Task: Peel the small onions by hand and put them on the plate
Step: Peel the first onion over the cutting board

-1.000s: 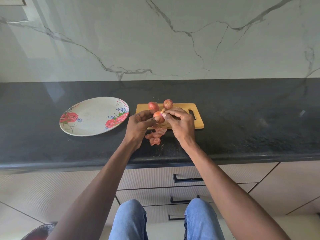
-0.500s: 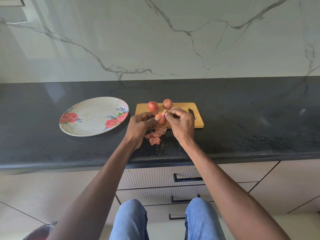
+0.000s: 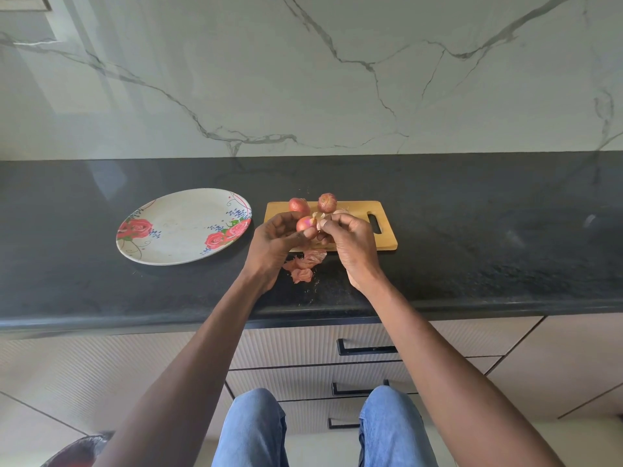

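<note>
Pink small onion (image 3: 305,224) is gripped by the left hand (image 3: 274,246) over the cutting board's (image 3: 374,239) front-left corner, steadied for peeling | papery skin (image 3: 318,216) is pinched by the right hand (image 3: 350,246) | two onions (image 3: 313,203) wait at the board's back edge | floral plate (image 3: 183,227) is kept near, unfilled | peelings (image 3: 305,262) dropped by the counter's front edge
</note>
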